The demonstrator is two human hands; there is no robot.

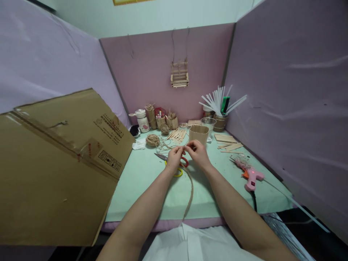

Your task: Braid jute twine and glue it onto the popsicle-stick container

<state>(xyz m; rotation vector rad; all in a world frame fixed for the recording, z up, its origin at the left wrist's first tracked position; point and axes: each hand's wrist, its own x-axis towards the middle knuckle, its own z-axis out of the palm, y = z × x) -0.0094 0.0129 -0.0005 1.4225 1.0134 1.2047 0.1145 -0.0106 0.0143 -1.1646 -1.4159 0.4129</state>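
Note:
Over the middle of the table, my left hand (174,158) is closed in a pinch on a jute cord. Close beside it, the fingertips of my right hand (198,153) are also pinched together at the cord's upper end. The jute cord (191,190) hangs from the fingers in a curve down to the table's front edge. Under my left hand lies a pair of scissors (178,174) with yellow and red handles, partly covered. Just behind my right hand stands a brown wooden-stick cup (199,135). A ball of jute twine (152,140) with loose strands lies behind my left hand.
A pink glue gun (252,177) with its cable lies at right, near wooden sticks (228,142). A large cardboard sheet (62,170) leans at left. Along the back stand a white bottle (142,121), stick holders (172,121), a clear cup (208,123) and a pot (220,123) of glue sticks.

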